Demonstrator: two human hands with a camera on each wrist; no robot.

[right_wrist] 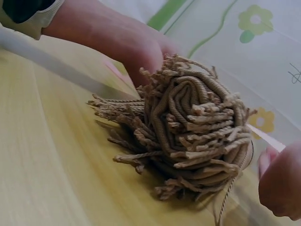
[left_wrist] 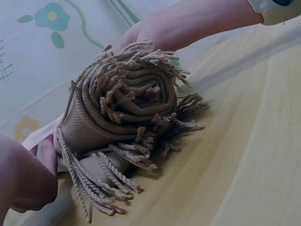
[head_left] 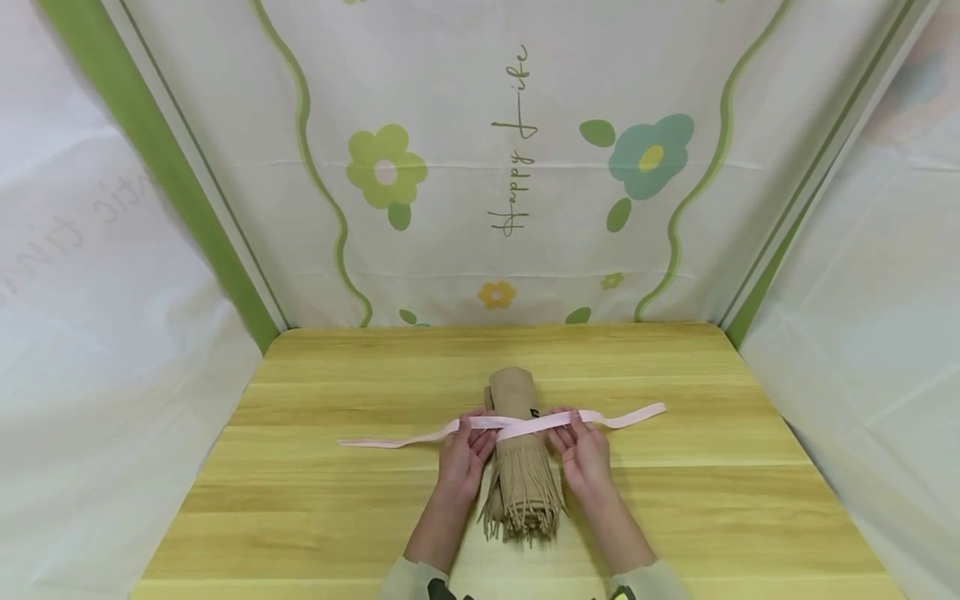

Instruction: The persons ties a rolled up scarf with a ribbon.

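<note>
The work in hand looks like tying: a pale pink ribbon (head_left: 534, 427) crosses over itself on top of a rolled brown fringed cloth (head_left: 514, 390), which lies on the wooden table (head_left: 300, 500) between the fingers of the two hands. The left hand (head_left: 465, 454) pinches one strand between thumb and fingers, just beside the roll; the right hand (head_left: 583, 454) pinches the other in the same way on the opposite side. Beyond each pinch a loose tail trails outward, away from the cloth. Whether the ribbon also runs beneath the roll cannot be seen. As a judgement, the next move calls for one tail to be passed under the other at the crossing between the fingertips, then both drawn snug without the roll loosening. The cloth itself is wound in thick, slightly uneven layers, their spiral showing at the end nearest the person. Twisted fringe (head_left: 525, 500) spills from that end, below the fingers, some strands splaying onto the tabletop. A small dark mark (head_left: 535, 413) sits on the cloth close to the right fingertips, too small to read.
</note>
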